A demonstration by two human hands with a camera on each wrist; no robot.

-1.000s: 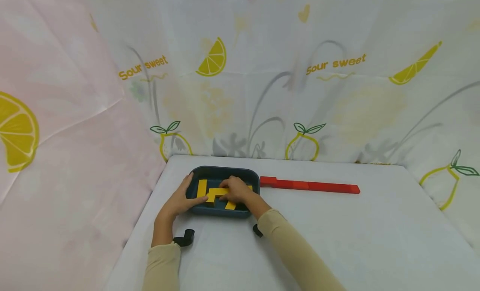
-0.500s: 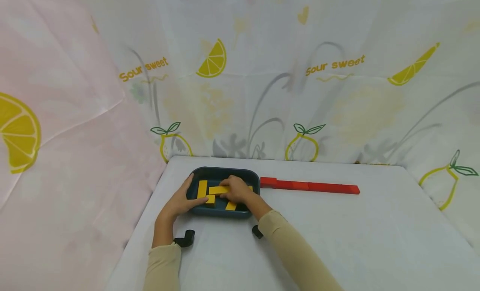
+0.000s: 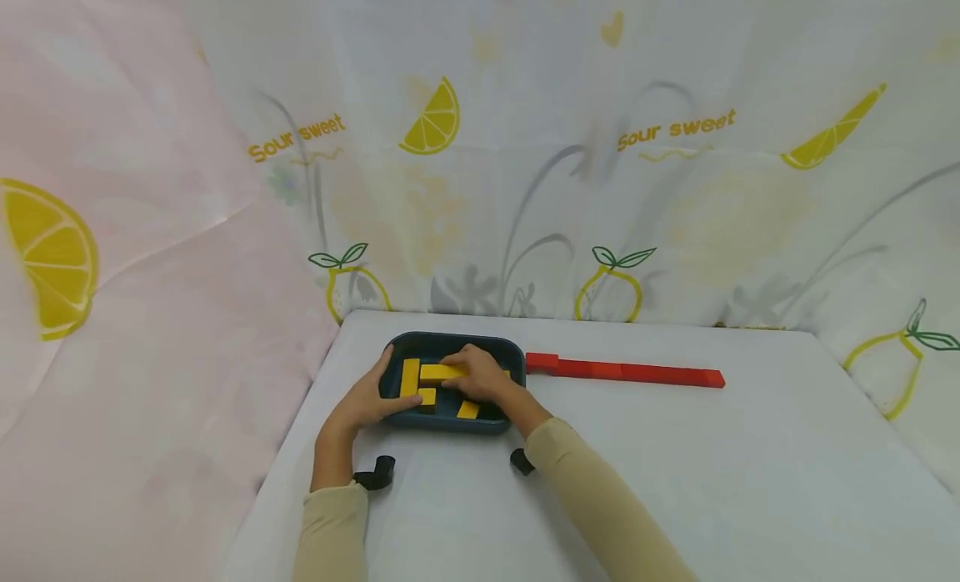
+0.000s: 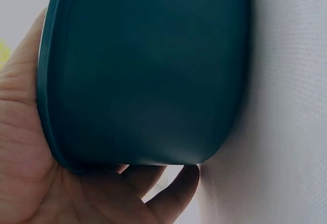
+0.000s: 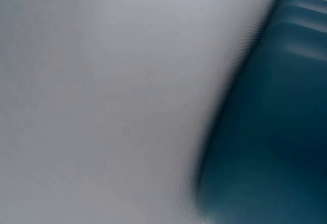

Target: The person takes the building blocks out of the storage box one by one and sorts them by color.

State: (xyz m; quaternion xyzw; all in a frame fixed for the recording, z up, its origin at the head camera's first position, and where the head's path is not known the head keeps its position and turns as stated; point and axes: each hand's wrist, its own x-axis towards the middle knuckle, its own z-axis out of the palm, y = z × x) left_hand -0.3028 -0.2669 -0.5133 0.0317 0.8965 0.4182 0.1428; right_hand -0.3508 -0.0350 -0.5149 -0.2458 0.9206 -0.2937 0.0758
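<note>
so far, red blocks (image 3: 625, 371) lie in a row on the surface (image 3: 675, 482) at 3 o'clock of the tray (image 3: 450, 424). yellow blocks (image 3: 410, 377) remain inside. left hand (image 3: 365, 403) grasps the rim; right hand (image 3: 477, 376) pinches one yellow block (image 3: 441, 371).

Matt plastic, painted blocks, woven cloth

My left hand (image 4: 30, 147) holds the tray (image 4: 143, 71), smooth matt teal plastic; the yellow blocks (image 3: 441, 371) and red blocks (image 3: 622, 371) look flat-painted; the bench (image 4: 286, 106) cover is white, finely textured cloth.
</note>
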